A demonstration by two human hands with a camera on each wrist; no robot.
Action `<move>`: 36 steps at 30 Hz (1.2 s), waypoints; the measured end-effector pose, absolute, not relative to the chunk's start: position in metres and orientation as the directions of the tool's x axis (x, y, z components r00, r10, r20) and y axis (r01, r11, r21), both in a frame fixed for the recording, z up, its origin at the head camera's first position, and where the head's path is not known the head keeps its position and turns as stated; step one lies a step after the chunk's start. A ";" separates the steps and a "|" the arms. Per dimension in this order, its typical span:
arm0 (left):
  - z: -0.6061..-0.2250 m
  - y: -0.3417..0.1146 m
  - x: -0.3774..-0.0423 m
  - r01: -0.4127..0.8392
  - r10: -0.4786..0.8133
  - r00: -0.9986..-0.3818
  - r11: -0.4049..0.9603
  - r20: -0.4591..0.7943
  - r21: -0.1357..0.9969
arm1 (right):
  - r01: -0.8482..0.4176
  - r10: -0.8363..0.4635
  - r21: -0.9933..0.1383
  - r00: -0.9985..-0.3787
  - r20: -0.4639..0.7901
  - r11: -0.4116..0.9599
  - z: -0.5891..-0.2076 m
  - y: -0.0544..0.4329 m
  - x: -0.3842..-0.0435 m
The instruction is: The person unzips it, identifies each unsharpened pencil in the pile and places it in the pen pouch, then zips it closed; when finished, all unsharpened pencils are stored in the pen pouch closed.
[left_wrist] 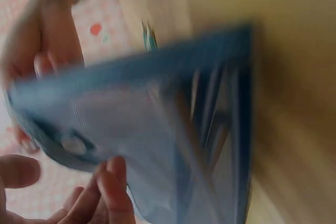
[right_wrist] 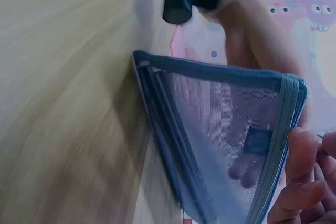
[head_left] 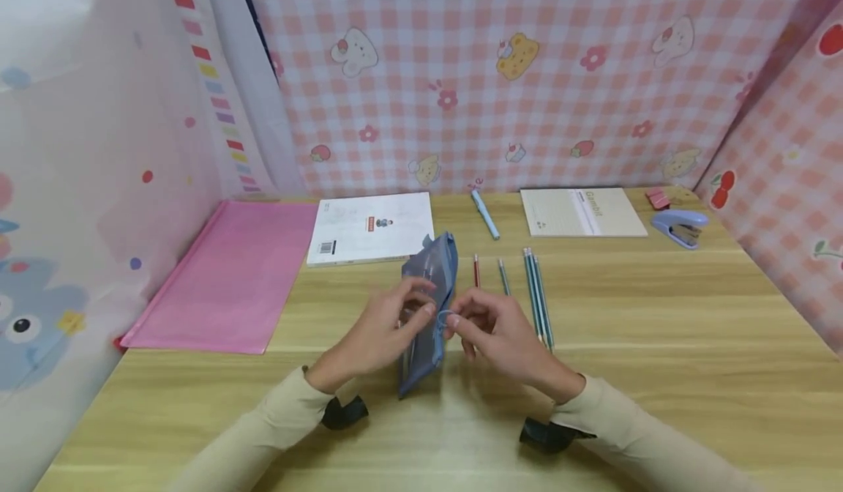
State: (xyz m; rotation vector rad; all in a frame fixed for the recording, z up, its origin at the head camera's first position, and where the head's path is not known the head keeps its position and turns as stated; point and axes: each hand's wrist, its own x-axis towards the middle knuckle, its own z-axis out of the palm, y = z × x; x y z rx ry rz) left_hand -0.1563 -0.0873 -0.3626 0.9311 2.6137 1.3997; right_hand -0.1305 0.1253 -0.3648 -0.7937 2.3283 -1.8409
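A blue mesh zipper pouch (head_left: 421, 364) stands on edge at the middle of the table, with long, thin items (right_wrist: 176, 114) showing through its mesh. My left hand (head_left: 375, 331) is at its left side; loosely bent fingers touch the mesh while the thumb stays apart from them. Through the mesh, the right wrist view shows those fingers (right_wrist: 247, 166) behind it. On the other side, my right hand (head_left: 503, 334) pinches the thin blue loop of the zipper pull (head_left: 443, 318) between thumb and forefinger. The left wrist view is blurred.
Several pencils (head_left: 535, 294) lie right of the pouch, beside a red pencil (head_left: 477, 271). Farther back are a pink folder (head_left: 230, 280), white book (head_left: 349, 221), blue pen (head_left: 486, 215), notebook (head_left: 560, 214), purple stapler (head_left: 678, 222) and pink clip (head_left: 657, 198).
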 end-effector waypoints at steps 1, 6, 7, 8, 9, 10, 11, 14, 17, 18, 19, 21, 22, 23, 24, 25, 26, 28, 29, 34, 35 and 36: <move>-0.362 -0.088 -0.150 0.485 0.526 -0.819 0.423 0.228 0.766 | -0.330 -0.430 -0.933 -0.870 0.241 0.144 -0.365 0.124 -0.131; -0.362 -0.090 -0.124 0.643 0.532 -0.761 0.538 0.371 0.545 | -0.295 -0.424 -0.948 -0.878 0.221 0.117 -0.364 0.121 -0.130; -0.362 -0.090 -0.120 0.689 0.539 -0.725 0.571 0.429 0.447 | -0.298 -0.426 -0.948 -0.876 0.226 0.110 -0.364 0.120 -0.130; -0.362 -0.089 -0.117 0.729 0.549 -0.675 0.598 0.492 0.334 | -0.305 -0.432 -0.947 -0.871 0.236 0.098 -0.365 0.119 -0.129; -0.363 -0.089 -0.115 0.756 0.561 -0.617 0.618 0.552 0.216 | -0.314 -0.439 -0.945 -0.864 0.246 0.088 -0.365 0.118 -0.129; -0.362 -0.089 -0.113 0.768 0.574 -0.554 0.633 0.603 0.102 | -0.322 -0.444 -0.944 -0.858 0.256 0.078 -0.365 0.117 -0.128; -0.362 -0.089 -0.111 0.765 0.586 -0.496 0.644 0.641 0.003 | -0.332 -0.450 -0.941 -0.852 0.268 0.068 -0.365 0.115 -0.128; -0.361 -0.088 -0.106 0.739 0.604 -0.360 0.650 0.712 -0.177 | -0.355 -0.442 -0.932 -0.850 0.288 0.076 -0.365 0.111 -0.127; -0.361 -0.088 -0.101 0.720 0.616 -0.281 0.642 0.736 -0.263 | -0.365 -0.403 -0.923 -0.868 0.289 0.125 -0.363 0.109 -0.128; -0.361 -0.089 -0.099 0.717 0.620 -0.267 0.640 0.738 -0.277 | -0.367 -0.388 -0.919 -0.876 0.288 0.146 -0.363 0.108 -0.129; -0.361 -0.089 -0.098 0.713 0.622 -0.263 0.640 0.738 -0.285 | -0.367 -0.373 -0.915 -0.883 0.286 0.168 -0.363 0.107 -0.131; -0.361 -0.091 -0.096 0.708 0.630 -0.259 0.639 0.732 -0.300 | -0.374 -0.342 -0.904 -0.894 0.290 0.210 -0.364 0.107 -0.134; -0.361 -0.092 -0.095 0.707 0.634 -0.264 0.640 0.727 -0.301 | -0.381 -0.329 -0.896 -0.897 0.297 0.229 -0.364 0.107 -0.136; -0.361 -0.093 -0.095 0.705 0.636 -0.268 0.641 0.723 -0.303 | -0.389 -0.316 -0.888 -0.898 0.306 0.246 -0.365 0.107 -0.139; -0.360 -0.095 -0.095 0.706 0.638 -0.268 0.640 0.722 -0.303 | -0.393 -0.302 -0.881 -0.901 0.312 0.262 -0.365 0.107 -0.141; -0.360 -0.096 -0.095 0.706 0.639 -0.269 0.639 0.721 -0.303 | -0.397 -0.285 -0.875 -0.904 0.320 0.278 -0.366 0.108 -0.144; -0.360 -0.098 -0.095 0.708 0.641 -0.268 0.638 0.719 -0.304 | -0.402 -0.267 -0.868 -0.906 0.330 0.293 -0.366 0.108 -0.146; -0.359 -0.101 -0.094 0.711 0.645 -0.268 0.634 0.716 -0.304 | -0.409 -0.229 -0.855 -0.908 0.350 0.318 -0.367 0.111 -0.152; -0.359 -0.103 -0.094 0.712 0.647 -0.269 0.632 0.713 -0.304 | -0.415 -0.210 -0.847 -0.908 0.362 0.332 -0.367 0.113 -0.154; -0.357 -0.113 -0.089 0.715 0.668 -0.288 0.627 0.687 -0.310 | -0.462 -0.132 -0.802 -0.884 0.448 0.377 -0.370 0.124 -0.164; -0.357 -0.114 -0.088 0.716 0.671 -0.294 0.627 0.681 -0.308 | -0.465 -0.115 -0.797 -0.881 0.458 0.386 -0.371 0.127 -0.165; -0.357 -0.116 -0.087 0.717 0.674 -0.299 0.626 0.676 -0.307 | -0.462 -0.098 -0.793 -0.880 0.464 0.398 -0.371 0.130 -0.167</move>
